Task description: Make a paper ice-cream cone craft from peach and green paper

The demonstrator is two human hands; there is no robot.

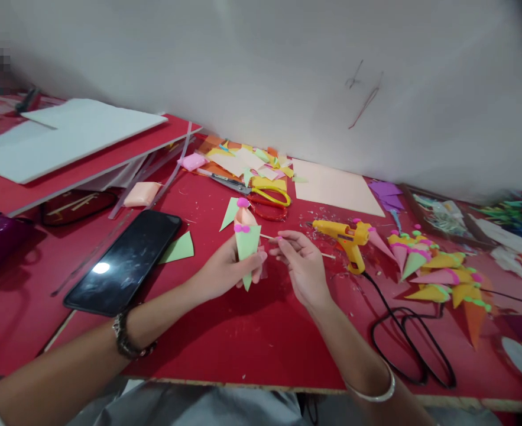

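My left hand is wrapped round a small light-green paper cone, its point facing down. A peach piece topped with a pink ball rises from the cone's mouth, and pink dots lie along the rim. My right hand pinches a thin pale stick, whose far end reaches the cone's right edge. To the right lies a yellow hot glue gun, nozzle towards my hands.
Yellow-handled scissors and paper scraps lie behind my hands. A phone is at left, with green paper beside it. Finished cones and a looped black cord occupy the right. A raised red board stands at back left.
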